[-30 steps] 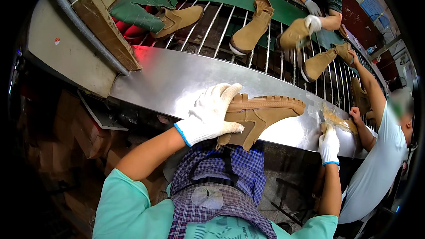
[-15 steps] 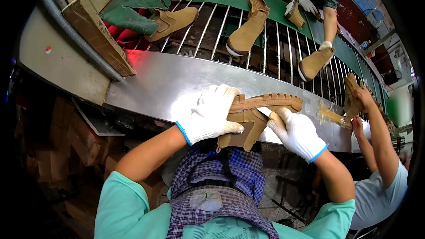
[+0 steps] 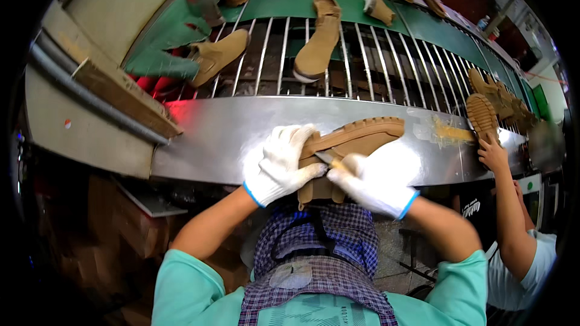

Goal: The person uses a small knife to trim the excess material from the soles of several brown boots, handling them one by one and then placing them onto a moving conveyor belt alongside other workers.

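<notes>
A tan boot point(image 3: 368, 135) is turned sole-up at the metal ledge, its toe pointing right and its shaft hanging toward my apron. My left hand point(image 3: 280, 166), in a white knit glove with a blue cuff, grips the boot by its heel end. In my right hand point(image 3: 377, 186), gloved the same way, is a small knife point(image 3: 327, 158) with a pale yellowish handle. Its blade lies against the seam between sole and upper, close to the heel and to my left fingers. My right fingers are slightly blurred and cover part of the boot's side.
Beyond the metal ledge point(image 3: 241, 115) runs a line of metal rollers point(image 3: 261, 57) carrying tan boots point(image 3: 320, 45). Green cloth point(image 3: 160, 63) hangs at left over a red glow. A co-worker's hand point(image 3: 494, 154) holds a boot at right; another gloved person works across the line.
My right hand has drawn the knife leftward along the seam toward the heel. The person across has lifted a boot off the rollers. The right-hand co-worker's boot now shows its sole.
</notes>
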A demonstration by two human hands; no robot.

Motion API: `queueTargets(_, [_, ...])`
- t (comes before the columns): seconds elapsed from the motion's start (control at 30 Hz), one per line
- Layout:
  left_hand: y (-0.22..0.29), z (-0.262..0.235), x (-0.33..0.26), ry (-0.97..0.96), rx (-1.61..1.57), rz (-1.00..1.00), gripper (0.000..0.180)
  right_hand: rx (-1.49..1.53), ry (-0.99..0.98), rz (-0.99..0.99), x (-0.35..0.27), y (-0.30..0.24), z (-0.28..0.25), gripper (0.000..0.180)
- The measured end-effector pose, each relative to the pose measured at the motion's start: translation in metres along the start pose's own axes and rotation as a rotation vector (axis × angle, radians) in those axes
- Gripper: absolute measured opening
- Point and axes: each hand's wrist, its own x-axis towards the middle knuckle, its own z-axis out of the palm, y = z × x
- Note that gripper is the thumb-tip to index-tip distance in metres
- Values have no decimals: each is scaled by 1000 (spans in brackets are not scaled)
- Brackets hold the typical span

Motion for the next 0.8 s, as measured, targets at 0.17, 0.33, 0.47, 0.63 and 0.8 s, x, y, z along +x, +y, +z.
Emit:
queueTargets(0.17, [-5,5,-1,96,36,94,79,-189,188,62,-12,6,-38,48])
queueTargets(0.33, [0,10,-3,136,110,174,66,-286,201,55,-46,6,-64,50])
queueTargets(0.47, [5,10,-6,147,210,301,48,-380,116,31,-75,3,-48,51])
queueTargets(0.63, [19,-7,-4,66,276,281,54,-384,338,19,-60,36,-49,47])
queueTargets(0.8, [48,-12,58,-107,145,231,96,-517,448,-115,-53,38,-48,40])
